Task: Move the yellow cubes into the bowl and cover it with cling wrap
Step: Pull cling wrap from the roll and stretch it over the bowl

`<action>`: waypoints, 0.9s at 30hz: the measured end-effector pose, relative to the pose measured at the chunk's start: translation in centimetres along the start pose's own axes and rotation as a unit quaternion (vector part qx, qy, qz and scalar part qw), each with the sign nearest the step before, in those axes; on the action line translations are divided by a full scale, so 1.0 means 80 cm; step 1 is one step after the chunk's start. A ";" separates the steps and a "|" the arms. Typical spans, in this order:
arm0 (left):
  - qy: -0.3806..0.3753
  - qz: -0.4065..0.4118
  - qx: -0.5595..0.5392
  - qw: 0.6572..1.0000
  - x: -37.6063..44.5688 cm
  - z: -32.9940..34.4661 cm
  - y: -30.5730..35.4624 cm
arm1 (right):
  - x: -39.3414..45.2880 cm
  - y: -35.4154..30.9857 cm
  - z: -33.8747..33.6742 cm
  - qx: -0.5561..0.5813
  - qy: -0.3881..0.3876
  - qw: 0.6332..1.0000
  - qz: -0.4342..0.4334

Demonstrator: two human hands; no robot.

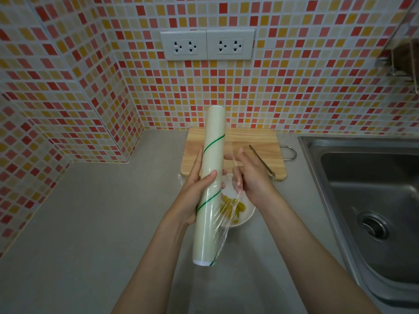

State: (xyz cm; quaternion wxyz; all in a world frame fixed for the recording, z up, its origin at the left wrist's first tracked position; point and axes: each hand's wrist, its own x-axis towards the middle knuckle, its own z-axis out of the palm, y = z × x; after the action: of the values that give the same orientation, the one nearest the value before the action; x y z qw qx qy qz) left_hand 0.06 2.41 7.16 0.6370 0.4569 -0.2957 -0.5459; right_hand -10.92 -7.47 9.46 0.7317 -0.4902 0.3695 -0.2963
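A long pale roll of cling wrap (212, 177) with a green spiral stripe is held lengthwise above the counter, my left hand (197, 189) wrapped around its middle. My right hand (251, 175) pinches the loose clear film (229, 214), which stretches from the roll's right side. Below both hands a white bowl (246, 215) sits on the grey counter with yellow cubes (233, 208) inside, seen through the film. The roll and hands hide the bowl's left part.
A wooden cutting board (256, 141) lies behind the bowl by the tiled wall, with metal tongs (263, 160) on it. A steel sink (371, 200) fills the right side. Wall sockets (207, 45) sit above the board. Grey counter (102, 211) stretches to the left.
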 end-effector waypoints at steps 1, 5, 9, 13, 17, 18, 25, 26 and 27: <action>-0.002 0.000 0.005 1.000 0.000 0.000 0.001 | 0.002 -0.001 0.002 0.003 -0.007 1.000 -0.008; -0.006 -0.001 0.002 1.000 0.002 -0.001 0.002 | 0.004 -0.001 0.010 0.043 0.005 0.999 -0.032; -0.001 0.005 0.013 1.000 0.000 -0.005 0.002 | 0.002 0.006 0.013 0.059 0.060 0.996 -0.040; 0.012 0.023 -0.007 1.000 -0.001 -0.005 -0.001 | 0.003 0.009 0.016 0.052 0.109 0.992 -0.047; 0.003 0.028 -0.022 0.999 -0.001 -0.006 -0.003 | 0.001 0.009 0.016 0.069 0.138 0.983 -0.103; 0.000 0.028 -0.023 0.999 -0.001 -0.005 -0.004 | -0.001 0.010 0.016 0.068 0.139 0.982 -0.112; -0.028 0.028 -0.062 0.997 -0.006 -0.007 0.000 | 0.006 -0.003 -0.004 -0.048 -0.055 0.993 0.088; -0.031 0.028 -0.064 0.997 -0.007 -0.008 0.001 | 0.009 -0.006 -0.006 -0.071 -0.096 0.985 0.128; -0.030 0.028 -0.066 0.997 -0.007 -0.009 0.002 | 0.013 -0.008 -0.007 -0.094 -0.122 0.977 0.149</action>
State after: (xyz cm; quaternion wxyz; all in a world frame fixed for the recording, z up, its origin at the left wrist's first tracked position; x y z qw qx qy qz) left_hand 0.61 3.12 7.07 0.6717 0.3885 -0.2905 -0.5598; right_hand -10.86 -8.77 9.66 0.7578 -0.5288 0.3725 -0.0857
